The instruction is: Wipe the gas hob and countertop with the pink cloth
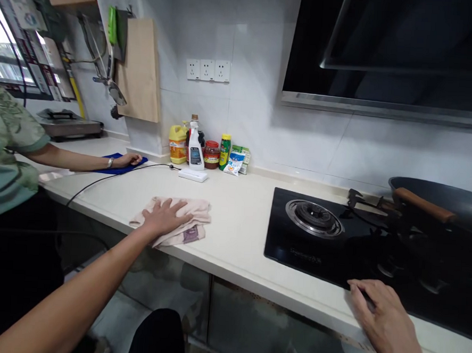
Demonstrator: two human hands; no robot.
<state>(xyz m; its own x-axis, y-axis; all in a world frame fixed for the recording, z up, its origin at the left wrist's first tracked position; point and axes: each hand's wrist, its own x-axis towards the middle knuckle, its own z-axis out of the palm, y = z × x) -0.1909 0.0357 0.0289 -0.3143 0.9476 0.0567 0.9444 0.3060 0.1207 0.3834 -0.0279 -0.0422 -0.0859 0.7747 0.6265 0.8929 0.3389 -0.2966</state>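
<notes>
My left hand [166, 218] lies flat with fingers spread on a pale pink cloth [198, 210], pressing it on the white countertop [241, 214] near the front edge. The cloth is wrinkled and has a purple patch at one corner. My right hand [387, 316] rests at the front edge of the black glass gas stove [295, 249]. Its fingers are loosely bent, with a gap between thumb and forefinger, and no object shows in it.
A wok [450, 203] with a wooden handle sits on the right burner. Against the wall stand a white spray bottle [195, 150], a yellow jug [178, 143] and several jars. At left, another person's hand [127, 160] rests on a blue cloth [112, 161]. A black cable [112, 176] crosses the counter.
</notes>
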